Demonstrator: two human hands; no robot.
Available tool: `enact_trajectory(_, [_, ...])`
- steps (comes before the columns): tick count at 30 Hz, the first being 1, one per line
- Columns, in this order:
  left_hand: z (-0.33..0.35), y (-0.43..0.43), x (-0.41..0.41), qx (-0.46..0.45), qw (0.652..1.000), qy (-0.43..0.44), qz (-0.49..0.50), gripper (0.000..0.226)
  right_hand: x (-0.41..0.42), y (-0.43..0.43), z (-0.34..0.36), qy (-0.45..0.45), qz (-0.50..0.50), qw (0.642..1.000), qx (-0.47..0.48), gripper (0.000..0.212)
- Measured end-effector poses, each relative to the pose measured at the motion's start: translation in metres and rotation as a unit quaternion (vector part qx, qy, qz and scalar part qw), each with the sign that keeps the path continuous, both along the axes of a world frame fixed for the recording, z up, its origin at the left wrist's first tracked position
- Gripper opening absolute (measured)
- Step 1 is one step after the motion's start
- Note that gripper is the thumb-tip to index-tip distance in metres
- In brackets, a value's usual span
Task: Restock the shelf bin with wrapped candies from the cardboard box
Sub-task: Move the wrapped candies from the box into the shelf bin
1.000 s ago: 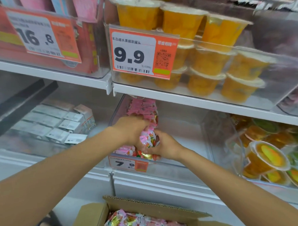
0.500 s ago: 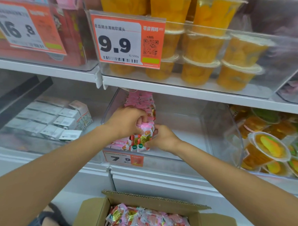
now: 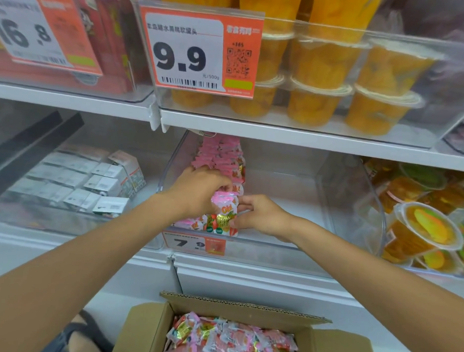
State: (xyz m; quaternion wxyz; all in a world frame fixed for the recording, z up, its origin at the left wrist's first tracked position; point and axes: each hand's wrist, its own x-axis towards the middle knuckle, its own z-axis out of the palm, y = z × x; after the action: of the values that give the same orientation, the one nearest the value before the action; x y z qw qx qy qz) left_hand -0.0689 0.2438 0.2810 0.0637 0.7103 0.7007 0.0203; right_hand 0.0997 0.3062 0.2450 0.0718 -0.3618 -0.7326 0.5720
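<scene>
The left hand (image 3: 198, 190) curls over the row of candies (image 3: 221, 159) along the left wall of the bin (image 3: 275, 255), gripping the front packets. The right hand (image 3: 263, 215) pinches the same packets from the other side. The box (image 3: 139, 328) below holds more.

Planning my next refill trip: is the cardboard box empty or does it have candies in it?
Not empty: the open cardboard box shows wrapped candies piled across its visible inside.

The white shelf (image 3: 261, 279) bears a clear shelf bin (image 3: 289, 249) holding wrapped candies (image 3: 221, 159).
</scene>
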Motion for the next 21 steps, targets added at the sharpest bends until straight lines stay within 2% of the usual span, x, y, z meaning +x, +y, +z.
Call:
enact_trajectory(2, [-0.001,0.000,-0.001,-0.018,1.000,-0.008,0.009,0.046,-0.001,0.005,0.004,-0.013,-0.026,1.000,0.007,0.038])
enact_trajectory(4, [-0.001,-0.002,-0.001,-0.017,1.000,-0.006,0.019,0.046,-0.003,0.023,0.003,-0.009,-0.122,0.992,0.029,0.046])
enact_trajectory(7, [-0.001,-0.004,0.000,-0.008,0.999,0.006,0.035,0.047,-0.013,0.052,0.000,0.000,-0.210,0.978,-0.016,0.069])
enact_trajectory(9, [-0.002,-0.004,0.001,-0.008,0.999,0.004,0.037,0.049,-0.031,0.058,-0.007,0.008,-0.211,0.976,-0.057,0.077])
enact_trajectory(13, [-0.003,-0.004,0.000,-0.018,0.999,-0.038,0.033,0.049,-0.066,0.058,-0.029,0.056,-0.106,0.990,-0.078,0.111])
enact_trajectory(14, [-0.004,-0.004,0.000,-0.017,0.998,-0.050,0.032,0.049,-0.067,0.061,-0.032,0.069,-0.104,0.989,-0.075,0.109])
enact_trajectory(17, [-0.007,-0.003,-0.003,-0.014,0.997,-0.065,0.032,0.050,-0.061,0.062,-0.027,0.106,-0.143,0.980,-0.091,0.075])
enact_trajectory(21, [-0.009,-0.002,-0.004,-0.010,0.997,-0.064,0.030,0.051,-0.059,0.057,-0.027,0.141,-0.071,0.975,-0.154,0.073])
